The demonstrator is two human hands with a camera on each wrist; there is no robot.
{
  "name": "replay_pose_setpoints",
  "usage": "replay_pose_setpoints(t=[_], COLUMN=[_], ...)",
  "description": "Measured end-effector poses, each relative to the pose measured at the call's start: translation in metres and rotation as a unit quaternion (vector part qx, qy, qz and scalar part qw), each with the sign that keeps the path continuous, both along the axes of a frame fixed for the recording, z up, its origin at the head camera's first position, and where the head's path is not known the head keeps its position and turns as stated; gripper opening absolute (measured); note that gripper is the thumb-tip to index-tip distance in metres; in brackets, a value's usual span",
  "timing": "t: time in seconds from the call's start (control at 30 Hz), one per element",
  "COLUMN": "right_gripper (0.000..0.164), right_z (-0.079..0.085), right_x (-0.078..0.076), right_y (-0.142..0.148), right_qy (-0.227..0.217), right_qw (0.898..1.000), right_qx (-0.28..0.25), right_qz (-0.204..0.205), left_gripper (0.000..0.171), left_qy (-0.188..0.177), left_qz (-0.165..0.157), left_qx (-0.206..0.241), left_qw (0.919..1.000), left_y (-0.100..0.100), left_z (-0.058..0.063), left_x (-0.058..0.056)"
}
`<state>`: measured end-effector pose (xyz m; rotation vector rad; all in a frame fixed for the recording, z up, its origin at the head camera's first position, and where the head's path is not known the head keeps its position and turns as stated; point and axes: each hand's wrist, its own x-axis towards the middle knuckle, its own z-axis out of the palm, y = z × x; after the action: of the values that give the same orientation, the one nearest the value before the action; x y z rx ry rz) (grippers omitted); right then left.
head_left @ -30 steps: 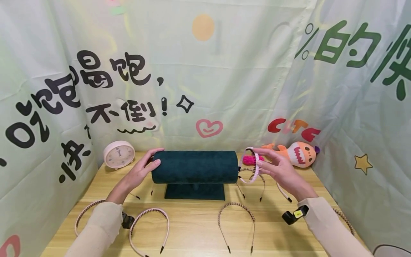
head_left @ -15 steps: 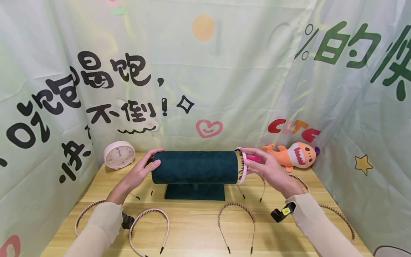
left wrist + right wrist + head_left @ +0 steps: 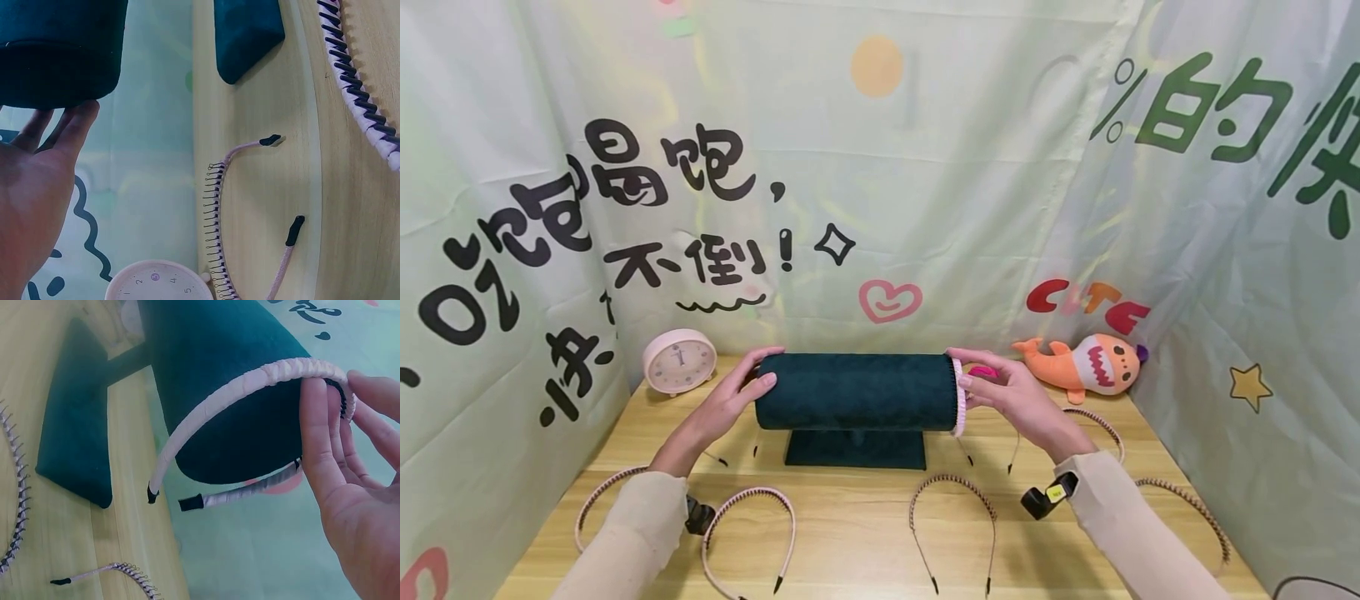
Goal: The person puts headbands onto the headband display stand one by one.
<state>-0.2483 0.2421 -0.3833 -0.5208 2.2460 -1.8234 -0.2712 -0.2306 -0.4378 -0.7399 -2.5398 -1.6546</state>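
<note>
A dark green velvet display stand (image 3: 853,392), a horizontal roll on a base, stands on the table in the head view. My left hand (image 3: 730,396) holds the roll's left end, fingers over the top and thumb in front. At the other end, my right hand (image 3: 1011,400) pinches a pink headband (image 3: 231,394) by its curved middle. In the right wrist view this headband loops round the rim of the roll, its black-tipped ends (image 3: 191,503) pointing away from the hand. The left wrist view shows my left fingertips (image 3: 84,119) touching the roll; the thumb is hidden there.
Several other headbands lie about the wooden table, including a pink one (image 3: 790,508) at the front left and a brown-toned one (image 3: 951,477) in front of the stand. A pink clock (image 3: 679,362) stands at the back left, an orange plush toy (image 3: 1052,368) at the back right.
My right hand has moved left, bringing the pink headband from beside the roll onto its right end. The left hand has stayed in place.
</note>
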Motion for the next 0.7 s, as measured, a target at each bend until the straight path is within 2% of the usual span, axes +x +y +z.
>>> replay_pose_setpoints(t=[0.17, 0.37, 0.53, 0.7], right_gripper=[0.056, 0.052, 0.055, 0.061], right_z=[-0.002, -0.008, -0.013, -0.015], right_x=[-0.001, -0.001, -0.002, -0.002], right_y=[-0.002, -0.003, 0.004, 0.011], right_qy=[0.016, 0.07, 0.104, 0.109], right_qw=[1.0, 0.997, 0.993, 0.99], right_qx=[0.005, 0.038, 0.058, 0.08], right_qz=[-0.003, -0.015, 0.013, 0.038], left_gripper=[0.053, 0.053, 0.054, 0.055], left_qy=[0.0, 0.004, 0.0, 0.001], left_qz=[-0.001, -0.003, -0.002, -0.003], left_qx=[0.001, 0.006, 0.002, 0.004], left_qw=[1.0, 1.0, 1.0, 1.0], left_y=[0.0, 0.0, 0.0, 0.0], left_z=[-0.001, -0.002, -0.002, -0.001], left_x=[-0.001, -0.002, -0.002, -0.002])
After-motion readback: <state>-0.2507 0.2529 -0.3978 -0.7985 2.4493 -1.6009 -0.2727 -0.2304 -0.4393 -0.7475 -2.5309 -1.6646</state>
